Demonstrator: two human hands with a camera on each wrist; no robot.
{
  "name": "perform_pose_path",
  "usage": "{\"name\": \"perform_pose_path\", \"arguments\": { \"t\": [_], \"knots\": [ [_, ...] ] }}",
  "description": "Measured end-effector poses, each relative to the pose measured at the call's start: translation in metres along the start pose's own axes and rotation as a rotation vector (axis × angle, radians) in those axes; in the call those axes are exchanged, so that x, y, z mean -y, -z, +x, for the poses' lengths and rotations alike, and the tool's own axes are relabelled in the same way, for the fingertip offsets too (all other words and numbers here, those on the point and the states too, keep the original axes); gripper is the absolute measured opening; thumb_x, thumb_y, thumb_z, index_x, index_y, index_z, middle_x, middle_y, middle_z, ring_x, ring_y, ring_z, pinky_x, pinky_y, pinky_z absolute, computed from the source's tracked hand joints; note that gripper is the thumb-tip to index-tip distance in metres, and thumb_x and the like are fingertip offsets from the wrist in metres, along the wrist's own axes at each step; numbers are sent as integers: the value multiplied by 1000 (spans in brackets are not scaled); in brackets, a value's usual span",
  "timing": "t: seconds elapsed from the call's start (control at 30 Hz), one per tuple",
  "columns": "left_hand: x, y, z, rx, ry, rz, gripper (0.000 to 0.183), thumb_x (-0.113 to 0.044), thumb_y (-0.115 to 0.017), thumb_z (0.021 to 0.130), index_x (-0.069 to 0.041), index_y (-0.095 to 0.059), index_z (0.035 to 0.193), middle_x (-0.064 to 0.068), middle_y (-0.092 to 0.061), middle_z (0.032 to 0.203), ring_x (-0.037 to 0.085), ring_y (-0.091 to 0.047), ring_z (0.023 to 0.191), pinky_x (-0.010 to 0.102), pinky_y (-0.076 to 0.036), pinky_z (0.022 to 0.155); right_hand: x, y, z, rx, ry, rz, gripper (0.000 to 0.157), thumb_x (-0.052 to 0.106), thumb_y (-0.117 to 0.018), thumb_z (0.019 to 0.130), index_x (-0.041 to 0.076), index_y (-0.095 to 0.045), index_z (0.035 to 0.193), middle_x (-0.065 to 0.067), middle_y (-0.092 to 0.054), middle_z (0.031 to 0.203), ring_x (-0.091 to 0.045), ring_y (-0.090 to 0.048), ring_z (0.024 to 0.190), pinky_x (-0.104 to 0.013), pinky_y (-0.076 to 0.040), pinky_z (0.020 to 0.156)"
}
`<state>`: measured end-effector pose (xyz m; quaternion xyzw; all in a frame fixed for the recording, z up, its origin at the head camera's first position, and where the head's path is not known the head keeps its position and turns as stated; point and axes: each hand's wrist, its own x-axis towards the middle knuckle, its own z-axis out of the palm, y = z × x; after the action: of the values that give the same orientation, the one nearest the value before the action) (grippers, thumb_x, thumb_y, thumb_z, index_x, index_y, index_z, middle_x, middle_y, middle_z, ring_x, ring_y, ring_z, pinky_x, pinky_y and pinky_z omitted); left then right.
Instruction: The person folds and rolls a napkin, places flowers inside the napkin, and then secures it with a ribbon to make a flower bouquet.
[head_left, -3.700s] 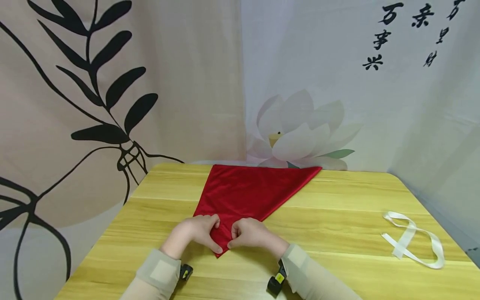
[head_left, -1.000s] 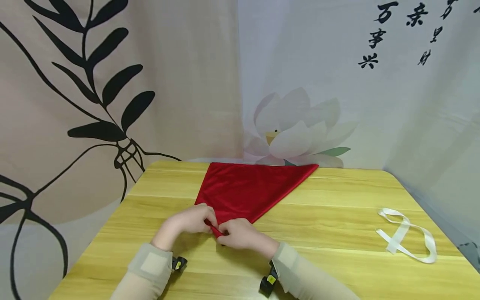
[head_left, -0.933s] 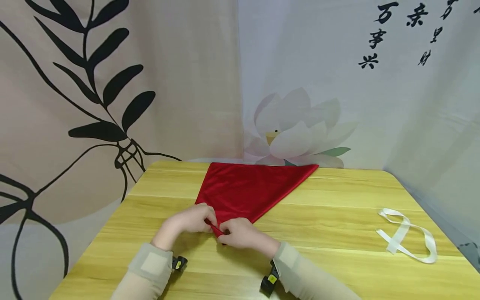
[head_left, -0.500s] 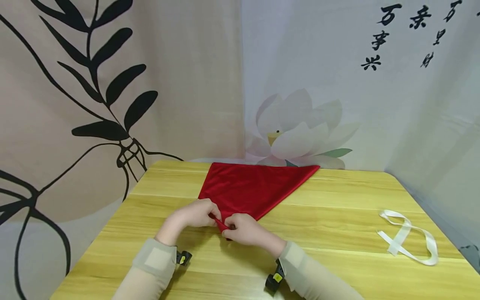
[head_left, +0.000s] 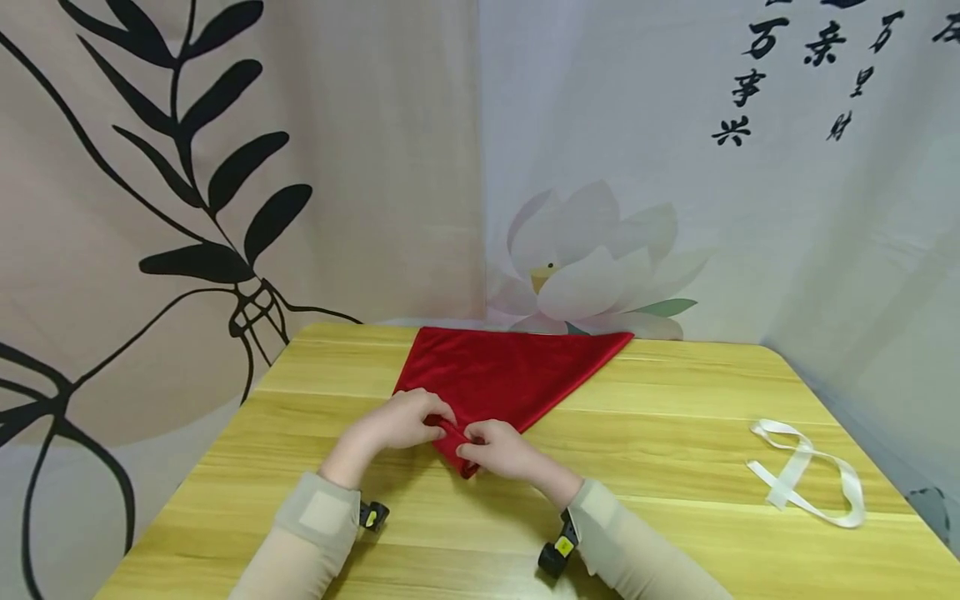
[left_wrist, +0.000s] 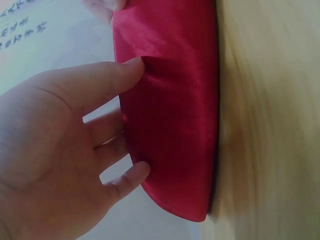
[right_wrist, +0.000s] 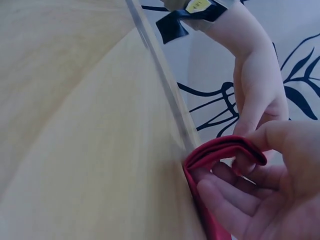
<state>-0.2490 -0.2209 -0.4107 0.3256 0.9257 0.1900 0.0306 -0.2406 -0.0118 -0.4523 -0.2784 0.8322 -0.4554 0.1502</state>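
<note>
A red, shiny velvety cloth lies folded on the table, with its long straight edge at the back. Its near corner is turned up into a fold that both hands hold. My left hand pinches the left side of that fold; the left wrist view has the thumb on the face of the cloth and other fingers behind it. On the right, my right hand pinches the fold between thumb and fingers. In the right wrist view the layered edge curls over those fingers.
A white ribbon lies in a loose loop on the right side of the wooden table. Behind the table hangs a printed curtain with leaves, a lotus and characters. Each wrist carries a small black camera.
The near corner, flat under the hands at first, was lifted and is now folded back from the near side. Both hands have shifted slightly away from the body with it.
</note>
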Motion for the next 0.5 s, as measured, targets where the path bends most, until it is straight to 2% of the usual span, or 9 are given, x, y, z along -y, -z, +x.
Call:
{"name": "perform_pose_path", "arguments": {
  "t": [0.1, 0.27, 0.37, 0.5],
  "knots": [
    [0, -4, 0, -49, 4, 9, 22, -12, -71, 87, -15, -71, 109, -2, -63, 109, 23, -53, 109, 53, -39, 89, -2, 1, 0, 5, -23, 51, 23, 13, -61, 92, 9, -52, 71, -4, -63, 67, -19, -64, 59, -28, -53, 57],
    [-2, -8, 2, -123, 23, 2, 31, -17, -75, 84, -13, -68, 114, 3, -57, 119, 26, -47, 119, 53, -37, 91, -5, 4, 0, 0, -29, 85, 25, 11, -62, 91, 8, -49, 70, -7, -61, 66, -22, -64, 58, -31, -55, 59],
    [-3, -9, 3, -162, 44, 2, 29, -19, -78, 82, -15, -67, 109, -1, -56, 112, 22, -47, 114, 46, -38, 87, -6, 5, 0, 7, -28, 107, 25, 10, -62, 91, 7, -49, 70, -8, -63, 67, -22, -65, 59, -33, -56, 59],
    [-3, -9, 4, -182, 62, 5, 20, -21, -79, 81, -19, -64, 92, -5, -54, 92, 15, -47, 94, 39, -36, 78, -7, 7, 0, 15, -48, 134, 23, 10, -62, 91, 5, -52, 71, -10, -67, 69, -23, -68, 63, -34, -56, 59]
  ]
}}
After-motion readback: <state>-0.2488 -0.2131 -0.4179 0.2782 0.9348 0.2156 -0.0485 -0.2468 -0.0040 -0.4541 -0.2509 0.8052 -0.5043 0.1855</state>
